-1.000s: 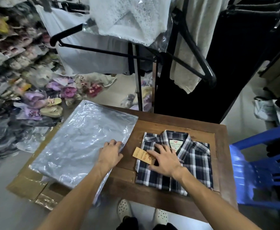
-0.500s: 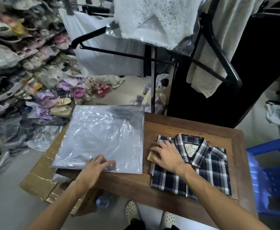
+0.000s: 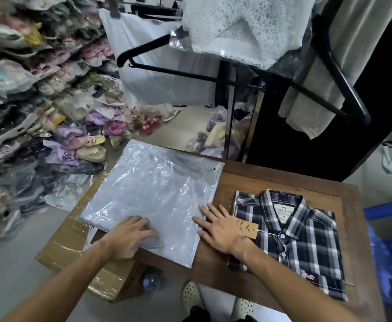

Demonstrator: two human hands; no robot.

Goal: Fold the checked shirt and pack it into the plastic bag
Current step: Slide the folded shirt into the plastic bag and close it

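The checked shirt [image 3: 299,240], navy and white, lies folded and collar-up on the right half of the wooden table [image 3: 290,180], a brown paper tag [image 3: 248,230] at its left edge. The clear plastic bag [image 3: 153,194] lies flat on the left half, overhanging the table's left edge. My left hand [image 3: 130,235] rests on the bag's near edge with fingers curled against the plastic. My right hand [image 3: 220,226] lies flat, fingers spread, on the bag's right edge beside the shirt, holding nothing.
A taped cardboard box [image 3: 74,252] sits under the bag left of the table. A blue plastic chair [image 3: 390,252] stands at right. Bagged shoes [image 3: 34,101] pile up at left. A black rack [image 3: 190,75] with hanging clothes stands behind the table. My feet [image 3: 192,296] are below.
My right hand left the shirt and its tag and came to rest on the bag's right edge. The bag was turned square and drawn onto the table; my left hand slid to its near edge.
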